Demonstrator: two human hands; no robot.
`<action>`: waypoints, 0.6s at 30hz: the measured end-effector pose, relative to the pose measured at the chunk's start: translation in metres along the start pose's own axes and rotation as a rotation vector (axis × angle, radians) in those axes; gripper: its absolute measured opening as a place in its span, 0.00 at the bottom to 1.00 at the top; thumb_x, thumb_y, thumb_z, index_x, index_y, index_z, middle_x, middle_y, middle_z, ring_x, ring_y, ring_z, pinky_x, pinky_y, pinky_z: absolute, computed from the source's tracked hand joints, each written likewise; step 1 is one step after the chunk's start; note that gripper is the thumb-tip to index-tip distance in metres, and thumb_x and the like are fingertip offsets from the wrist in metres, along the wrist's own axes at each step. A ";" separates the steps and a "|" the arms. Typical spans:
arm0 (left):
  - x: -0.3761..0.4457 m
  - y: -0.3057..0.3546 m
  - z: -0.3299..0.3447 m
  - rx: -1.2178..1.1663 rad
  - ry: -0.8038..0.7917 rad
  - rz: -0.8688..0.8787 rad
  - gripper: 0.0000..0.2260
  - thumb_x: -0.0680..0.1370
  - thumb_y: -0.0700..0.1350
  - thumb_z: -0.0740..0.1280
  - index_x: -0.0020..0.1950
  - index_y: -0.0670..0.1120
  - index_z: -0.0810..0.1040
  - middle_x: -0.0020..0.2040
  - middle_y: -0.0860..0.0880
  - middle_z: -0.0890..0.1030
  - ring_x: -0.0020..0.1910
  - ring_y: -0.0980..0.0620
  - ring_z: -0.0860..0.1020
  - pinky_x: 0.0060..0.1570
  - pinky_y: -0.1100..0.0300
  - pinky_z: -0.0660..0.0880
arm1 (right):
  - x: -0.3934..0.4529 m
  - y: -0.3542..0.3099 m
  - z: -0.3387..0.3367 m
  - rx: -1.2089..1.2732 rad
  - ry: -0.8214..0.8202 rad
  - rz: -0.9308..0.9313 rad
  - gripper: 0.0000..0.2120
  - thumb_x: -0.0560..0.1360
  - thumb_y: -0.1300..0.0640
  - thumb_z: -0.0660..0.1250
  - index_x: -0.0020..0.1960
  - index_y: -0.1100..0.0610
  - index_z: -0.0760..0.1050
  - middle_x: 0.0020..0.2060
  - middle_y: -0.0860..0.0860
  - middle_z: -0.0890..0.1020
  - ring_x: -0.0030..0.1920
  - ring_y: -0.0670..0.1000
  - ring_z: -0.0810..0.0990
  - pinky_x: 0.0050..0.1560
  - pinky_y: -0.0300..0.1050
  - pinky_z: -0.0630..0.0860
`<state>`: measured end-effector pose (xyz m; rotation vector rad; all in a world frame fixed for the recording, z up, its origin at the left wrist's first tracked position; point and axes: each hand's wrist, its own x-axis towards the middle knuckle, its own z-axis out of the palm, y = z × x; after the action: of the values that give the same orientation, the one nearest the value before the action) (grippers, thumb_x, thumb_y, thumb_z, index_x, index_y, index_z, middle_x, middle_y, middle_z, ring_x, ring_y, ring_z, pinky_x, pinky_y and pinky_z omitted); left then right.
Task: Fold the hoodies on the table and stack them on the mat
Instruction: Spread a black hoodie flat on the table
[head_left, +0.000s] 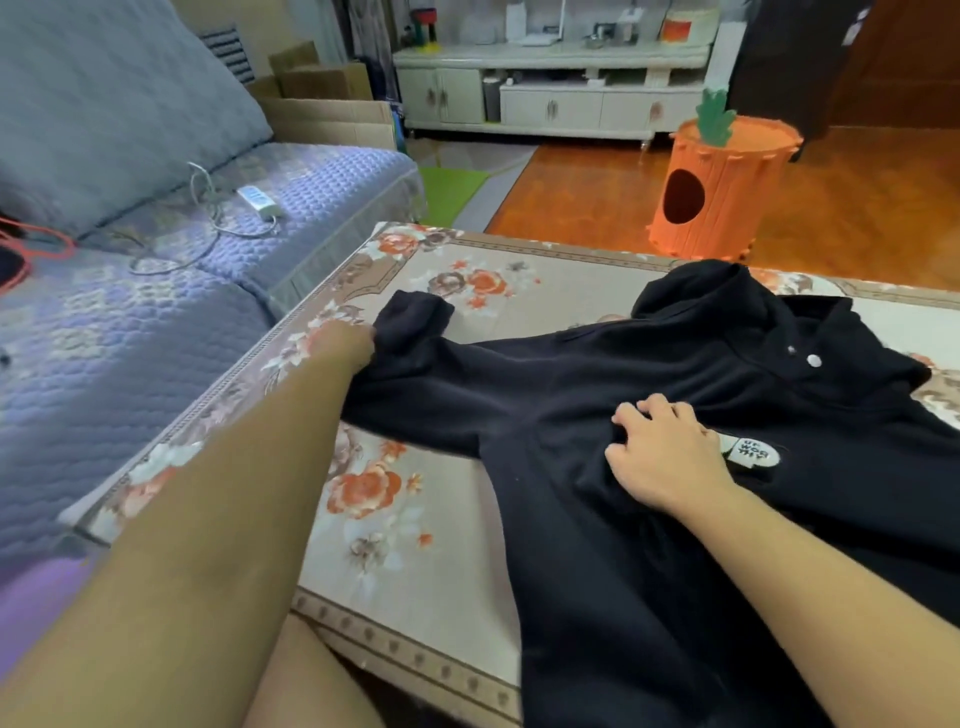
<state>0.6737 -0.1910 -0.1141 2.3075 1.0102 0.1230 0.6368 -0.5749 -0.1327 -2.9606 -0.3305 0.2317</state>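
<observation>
Head view: on the floral-clothed table (415, 519), the left hand (345, 345) pinches the black fleece hoodie (597, 545)'s sleeve while the right hand (662, 457), fingers spread, pins its chest, so the sleeve likely folds inward next.

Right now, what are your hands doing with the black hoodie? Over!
Left hand grips the sleeve end. Right hand presses flat on the chest. Black hoodie spread out, not folded yet. Nothing blocking.
</observation>
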 end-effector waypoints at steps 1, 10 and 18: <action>0.002 -0.005 0.010 0.064 -0.041 -0.034 0.27 0.81 0.56 0.63 0.75 0.41 0.67 0.73 0.38 0.70 0.71 0.35 0.70 0.71 0.43 0.67 | 0.005 -0.011 -0.003 0.051 -0.011 0.052 0.17 0.78 0.46 0.54 0.63 0.49 0.70 0.66 0.52 0.69 0.67 0.57 0.65 0.65 0.61 0.66; -0.009 -0.008 -0.027 -0.416 -0.131 -0.119 0.15 0.72 0.38 0.72 0.58 0.40 0.79 0.52 0.42 0.82 0.55 0.39 0.81 0.54 0.48 0.80 | 0.000 -0.043 0.038 -0.126 0.282 0.174 0.18 0.79 0.46 0.58 0.58 0.60 0.71 0.57 0.61 0.74 0.60 0.64 0.70 0.66 0.72 0.63; -0.021 -0.140 -0.066 -0.211 0.364 -0.523 0.26 0.79 0.53 0.68 0.70 0.37 0.71 0.68 0.35 0.75 0.66 0.34 0.74 0.66 0.43 0.72 | 0.003 -0.044 0.041 -0.141 0.353 0.181 0.19 0.77 0.47 0.61 0.58 0.62 0.71 0.56 0.64 0.73 0.59 0.66 0.70 0.66 0.73 0.63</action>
<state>0.5488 -0.0999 -0.1373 1.7988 1.6634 0.4217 0.6234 -0.5264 -0.1657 -3.0899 -0.0338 -0.3053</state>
